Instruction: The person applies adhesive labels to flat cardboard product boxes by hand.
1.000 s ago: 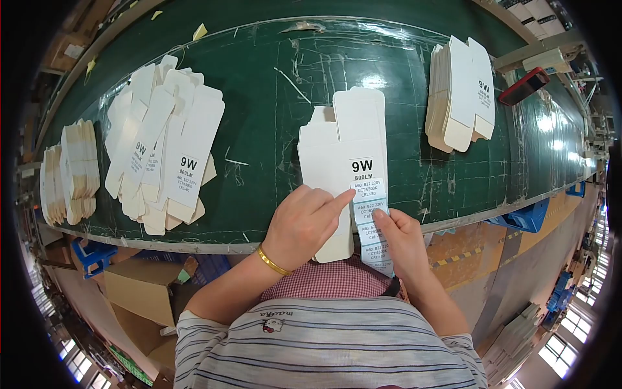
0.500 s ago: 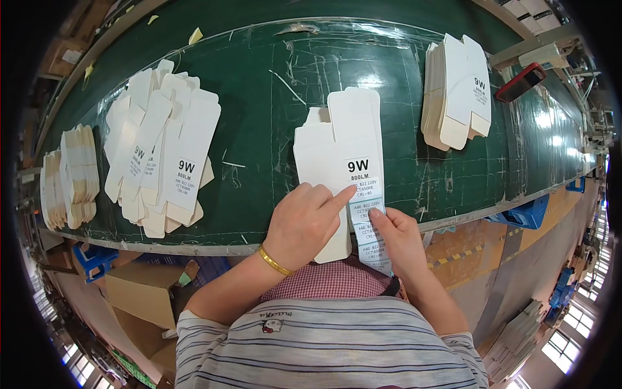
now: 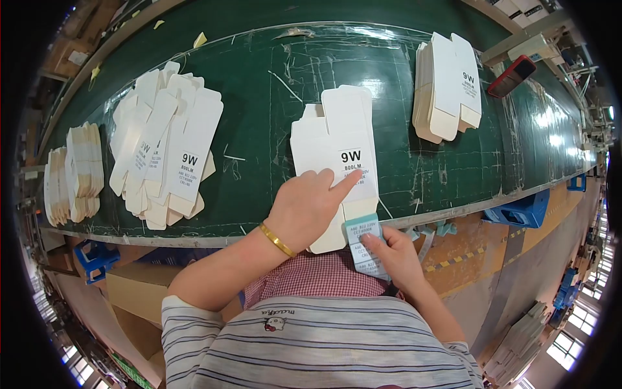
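A flat white carton [image 3: 317, 149] printed "9W 800LM" lies in front of me at the table edge, with more cartons beneath it. My left hand [image 3: 308, 206] rests over its lower left part. Its index finger is stretched out and touches the small printed label [image 3: 358, 179] under "800LM"; the other fingers are curled and hold nothing visible. Below the carton's lower right edge, my right hand [image 3: 396, 256] pinches a strip of light-blue labels [image 3: 364, 238] between thumb and fingers. The lower end of the strip hangs over my lap.
A loose heap of flat cartons [image 3: 194, 123] lies to the left, beside upright-edged bundles [image 3: 84, 172]. Another stack [image 3: 447, 78] stands at the right, near a red phone [image 3: 512, 76]. Label backing scraps [image 3: 440, 230] hang at the table edge [image 3: 453, 212]. A blue stool [image 3: 521, 211] stands below.
The label strip has moved down, away from the carton, with my right hand. One label now lies on the carton apart from the strip, under my left index finger.
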`<state>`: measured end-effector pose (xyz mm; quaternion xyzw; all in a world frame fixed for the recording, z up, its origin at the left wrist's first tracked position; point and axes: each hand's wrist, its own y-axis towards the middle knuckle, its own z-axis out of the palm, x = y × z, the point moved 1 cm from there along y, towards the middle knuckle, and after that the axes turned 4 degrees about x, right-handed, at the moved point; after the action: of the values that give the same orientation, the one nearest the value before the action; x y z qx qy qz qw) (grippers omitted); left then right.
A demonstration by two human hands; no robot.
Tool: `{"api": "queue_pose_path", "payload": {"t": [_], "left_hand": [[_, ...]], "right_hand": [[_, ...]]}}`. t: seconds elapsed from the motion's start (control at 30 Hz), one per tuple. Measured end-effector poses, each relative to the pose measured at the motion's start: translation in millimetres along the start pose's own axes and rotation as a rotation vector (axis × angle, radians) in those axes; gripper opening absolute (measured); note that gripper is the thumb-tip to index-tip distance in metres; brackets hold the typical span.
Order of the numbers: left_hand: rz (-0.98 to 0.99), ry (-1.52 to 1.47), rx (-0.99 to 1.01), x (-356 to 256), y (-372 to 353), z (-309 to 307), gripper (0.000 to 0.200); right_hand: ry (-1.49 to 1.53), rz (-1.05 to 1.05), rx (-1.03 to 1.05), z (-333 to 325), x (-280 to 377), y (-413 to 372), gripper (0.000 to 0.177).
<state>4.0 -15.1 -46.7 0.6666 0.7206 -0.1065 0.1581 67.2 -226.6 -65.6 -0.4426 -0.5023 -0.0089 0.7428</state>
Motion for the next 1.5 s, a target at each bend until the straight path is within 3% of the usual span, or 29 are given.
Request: {"api": "queue_pose_path", "payload": {"t": [0.1, 0.37, 0.6, 0.7, 0.87, 1.0, 1.1, 1.13, 1.3, 1.37, 1.43, 1.5], "left_hand": [[0.000, 0.067, 0.009, -6.4, 1.0, -1.3, 0.046], [0.237, 0.083, -0.133, -17.6, -11.3, 3.1, 0.037], [0.366, 0.354, -0.085, -18.5, 0.0, 3.8, 0.009], [0.413, 0.314, -0.171, -12.7, -10.6, -45.1, 0.011], [0.312, 0.568, -0.269, 41.6, -68.5, -120.8, 0.022], [0.142, 0.656, -0.125, 95.9, -124.4, -138.0, 0.024], [-0.003, 0.549, -0.257, 96.6, -136.8, -116.1, 0.025], [-0.091, 0.367, -0.291, 84.6, -134.8, -100.1, 0.025], [-0.141, -0.679, -0.108, -25.6, -77.9, -29.9, 0.038], [-0.289, -0.976, 0.068, -47.7, -59.6, -14.3, 0.038], [-0.285, -1.001, 0.078, -54.6, -52.6, -7.2, 0.031], [-0.280, -1.034, 0.061, -54.8, -50.0, -5.0, 0.028]], "right_hand": [[0.044, 0.009, -0.005, -2.1, -5.1, -13.4, 0.019], [0.125, -0.100, 0.029, -8.6, -19.4, -29.4, 0.022], [0.098, -0.195, 0.045, -6.3, -19.4, -36.3, 0.022], [0.008, -0.275, 0.034, -11.0, -23.6, -33.0, 0.023], [-0.033, -0.296, 0.043, -11.4, -24.4, -29.3, 0.021], [-0.030, -0.299, 0.051, -9.1, -22.2, -24.8, 0.022], [-0.048, -0.296, 0.064, -7.1, -15.1, -24.5, 0.025], [-0.040, -0.292, 0.076, -7.2, -14.6, -23.8, 0.026], [-0.146, -0.372, 0.037, -0.7, -9.2, -23.9, 0.025], [-0.221, -0.453, 0.019, -2.3, -8.8, -24.8, 0.024], [-0.326, -0.568, 0.006, -4.3, -4.6, -24.5, 0.021], [-0.182, -0.477, -0.061, 4.4, 7.6, -30.7, 0.020]]}}
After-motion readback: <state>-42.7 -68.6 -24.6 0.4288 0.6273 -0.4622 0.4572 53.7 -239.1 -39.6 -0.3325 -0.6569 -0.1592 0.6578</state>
